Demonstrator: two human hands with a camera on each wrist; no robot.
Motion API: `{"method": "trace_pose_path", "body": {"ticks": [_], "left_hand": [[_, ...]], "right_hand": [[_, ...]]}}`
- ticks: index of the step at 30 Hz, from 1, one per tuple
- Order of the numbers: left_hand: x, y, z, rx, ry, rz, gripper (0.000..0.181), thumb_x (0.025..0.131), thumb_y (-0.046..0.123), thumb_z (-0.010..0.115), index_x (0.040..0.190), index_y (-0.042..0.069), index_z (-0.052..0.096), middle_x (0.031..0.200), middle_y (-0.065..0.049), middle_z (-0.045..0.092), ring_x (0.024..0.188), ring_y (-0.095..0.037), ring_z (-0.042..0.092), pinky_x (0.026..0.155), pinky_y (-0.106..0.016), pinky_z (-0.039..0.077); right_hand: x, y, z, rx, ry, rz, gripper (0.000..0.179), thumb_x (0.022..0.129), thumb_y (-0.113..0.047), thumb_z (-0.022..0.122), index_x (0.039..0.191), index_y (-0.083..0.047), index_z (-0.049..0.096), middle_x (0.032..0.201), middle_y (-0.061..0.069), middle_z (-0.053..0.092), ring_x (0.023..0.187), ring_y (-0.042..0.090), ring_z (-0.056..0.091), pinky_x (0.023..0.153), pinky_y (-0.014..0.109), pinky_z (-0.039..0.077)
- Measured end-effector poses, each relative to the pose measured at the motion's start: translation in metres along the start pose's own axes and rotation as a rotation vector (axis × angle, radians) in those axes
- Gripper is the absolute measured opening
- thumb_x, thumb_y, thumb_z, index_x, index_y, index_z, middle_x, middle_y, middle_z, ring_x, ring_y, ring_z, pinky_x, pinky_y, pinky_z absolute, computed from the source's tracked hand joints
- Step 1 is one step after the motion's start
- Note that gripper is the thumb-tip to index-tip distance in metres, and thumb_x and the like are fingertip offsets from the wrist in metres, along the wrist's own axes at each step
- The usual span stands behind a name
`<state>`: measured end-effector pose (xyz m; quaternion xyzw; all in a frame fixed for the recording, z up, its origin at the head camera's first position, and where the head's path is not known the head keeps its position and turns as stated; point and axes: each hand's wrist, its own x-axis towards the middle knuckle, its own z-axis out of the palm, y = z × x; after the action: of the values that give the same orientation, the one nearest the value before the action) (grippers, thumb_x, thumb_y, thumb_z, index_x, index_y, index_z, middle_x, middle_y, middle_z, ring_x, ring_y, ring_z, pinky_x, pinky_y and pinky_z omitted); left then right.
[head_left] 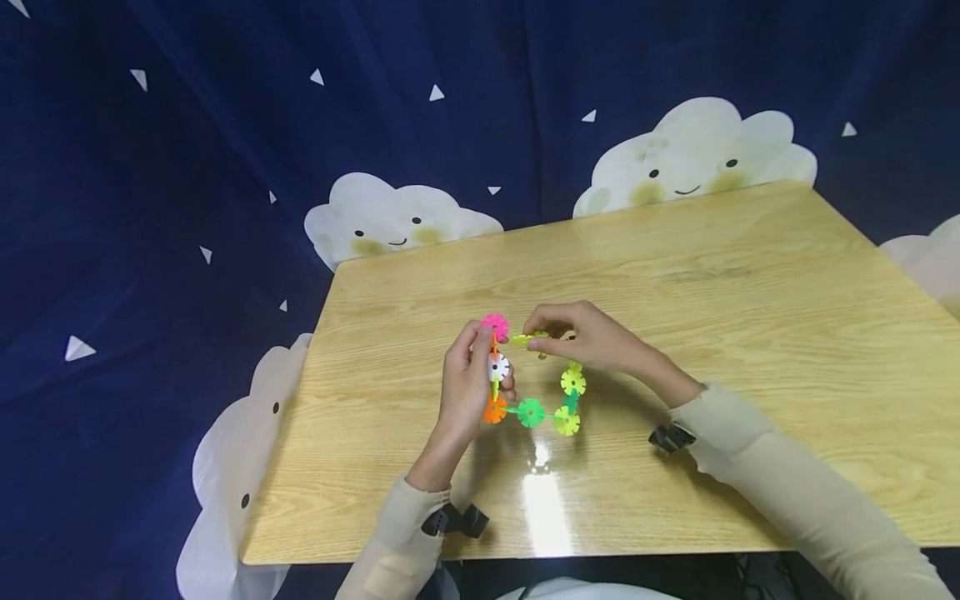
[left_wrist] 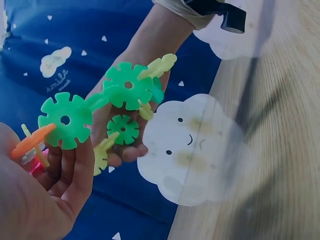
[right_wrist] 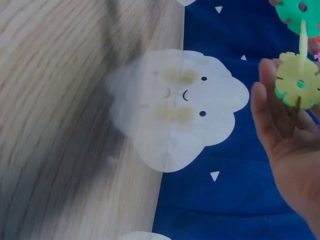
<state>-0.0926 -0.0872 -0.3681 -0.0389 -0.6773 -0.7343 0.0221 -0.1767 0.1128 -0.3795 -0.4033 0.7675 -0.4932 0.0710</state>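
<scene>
A chain of notched plastic snowflake discs hangs between both hands above the table, bent into a near-loop. My left hand [head_left: 463,383] grips its left side, thumb close below a pink disc [head_left: 492,320], with a white disc [head_left: 502,360] and an orange disc [head_left: 491,415] lower down. Along the bottom run a green disc [head_left: 522,412] and a yellow disc [head_left: 560,425]; another yellow disc [head_left: 567,387] stands on the right side. Between thumb and fingers, my right hand [head_left: 592,337] pinches a yellow disc [head_left: 520,340] seen edge-on, near the pink one. Large green discs [left_wrist: 53,112] show in the left wrist view.
Below the hands lies a wooden table [head_left: 750,333], with a bright reflection near its front edge. A dark blue curtain [head_left: 450,50] with white clouds hangs behind it and along its left side. Each sleeve bears a black wrist camera [head_left: 670,439].
</scene>
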Motion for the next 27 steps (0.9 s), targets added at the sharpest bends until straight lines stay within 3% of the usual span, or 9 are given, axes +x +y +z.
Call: {"method": "trace_pose_path", "body": {"ticks": [10,20,27], "left_hand": [[0.0,0.0,-0.001,0.072,0.028,-0.049,0.038,0.103,0.037,0.045,0.104,0.0,0.054,0.053,-0.007,0.053,0.043,-0.016,0.052,0.042,-0.036,0.053],[0.0,-0.001,0.0,0.115,-0.005,-0.052,0.04,0.103,0.038,0.045,0.103,-0.001,0.054,0.051,-0.006,0.053,0.041,-0.017,0.052,0.042,-0.041,0.054],[-0.002,-0.001,0.003,0.085,0.029,-0.066,0.038,0.103,0.039,0.044,0.097,0.002,0.053,0.052,-0.005,0.052,0.042,-0.017,0.052,0.042,-0.042,0.054]], "right_hand": [[-0.003,-0.007,0.001,0.01,0.134,-0.07,0.011,0.093,-0.023,0.067,0.104,-0.022,0.069,0.081,-0.002,0.067,0.068,0.012,0.065,0.057,0.03,0.054],[-0.001,-0.012,0.003,0.017,0.127,-0.098,0.009,0.092,-0.014,0.069,0.1,-0.016,0.071,0.077,0.003,0.066,0.065,0.014,0.061,0.056,0.028,0.049],[0.002,-0.023,0.007,-0.024,0.159,-0.228,0.014,0.088,0.003,0.068,0.089,-0.011,0.069,0.071,0.01,0.064,0.059,0.016,0.052,0.05,0.023,0.041]]}}
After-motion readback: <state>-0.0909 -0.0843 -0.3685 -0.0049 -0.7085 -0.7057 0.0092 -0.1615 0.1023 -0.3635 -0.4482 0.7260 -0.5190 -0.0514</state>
